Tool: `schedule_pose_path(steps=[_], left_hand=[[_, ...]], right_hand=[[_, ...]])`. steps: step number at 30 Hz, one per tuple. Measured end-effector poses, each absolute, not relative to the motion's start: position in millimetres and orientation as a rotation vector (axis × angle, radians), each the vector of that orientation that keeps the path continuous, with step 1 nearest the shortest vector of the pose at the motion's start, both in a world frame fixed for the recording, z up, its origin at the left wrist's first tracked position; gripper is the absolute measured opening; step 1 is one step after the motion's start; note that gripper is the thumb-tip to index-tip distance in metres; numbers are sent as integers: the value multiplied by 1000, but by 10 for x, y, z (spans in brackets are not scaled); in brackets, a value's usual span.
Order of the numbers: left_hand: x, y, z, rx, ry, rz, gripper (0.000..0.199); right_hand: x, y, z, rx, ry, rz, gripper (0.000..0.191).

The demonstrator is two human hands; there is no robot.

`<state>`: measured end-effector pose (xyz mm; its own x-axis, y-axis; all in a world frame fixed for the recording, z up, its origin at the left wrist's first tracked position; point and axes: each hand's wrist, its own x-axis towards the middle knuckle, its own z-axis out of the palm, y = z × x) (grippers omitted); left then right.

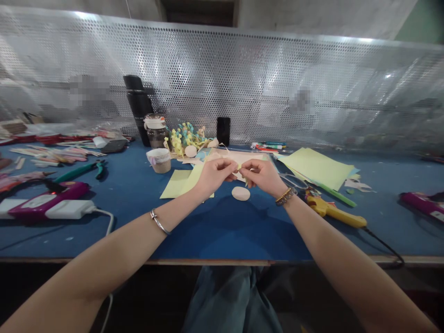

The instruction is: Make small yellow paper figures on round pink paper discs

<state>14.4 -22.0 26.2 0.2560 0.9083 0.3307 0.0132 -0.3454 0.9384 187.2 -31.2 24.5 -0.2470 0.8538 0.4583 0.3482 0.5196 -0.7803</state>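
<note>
My left hand [219,173] and my right hand [260,175] meet over the middle of the blue table [229,231]. Between their pinched fingertips is a small yellow piece [239,167], partly hidden by the fingers; both hands grip it. Just below them a pale oval disc [240,193] lies flat on the table. Yellow sheets [176,183] lie beside and partly under my left hand. Behind the hands rests a pale pink sheet [243,158].
At the back stand a black bottle [138,104], a jar [157,132], yellow and blue paper flowers [183,138] and a phone [224,131]. Left: a cup [159,161], pliers [78,172], a power strip [45,201]. Right: yellow paper [315,166], a yellow glue gun [336,214].
</note>
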Motion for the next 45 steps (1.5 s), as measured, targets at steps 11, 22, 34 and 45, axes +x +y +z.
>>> schedule_pose_path(steps=[11,22,34,45], left_hand=[[133,-194,260,1653,931,1230,18],[146,-195,253,1611,943,1256,18],[160,-230,263,1585,949,1246,20],[162,-222,236,1628,903,1238,16]], right_hand=[[1894,-278,229,-978,-1828,668,23],[1880,-301,248,-977,-1830,670,26],[1925,-236,190,-995,-1761,816,29],[1893,-284,238,-1006,-1760,722,30]])
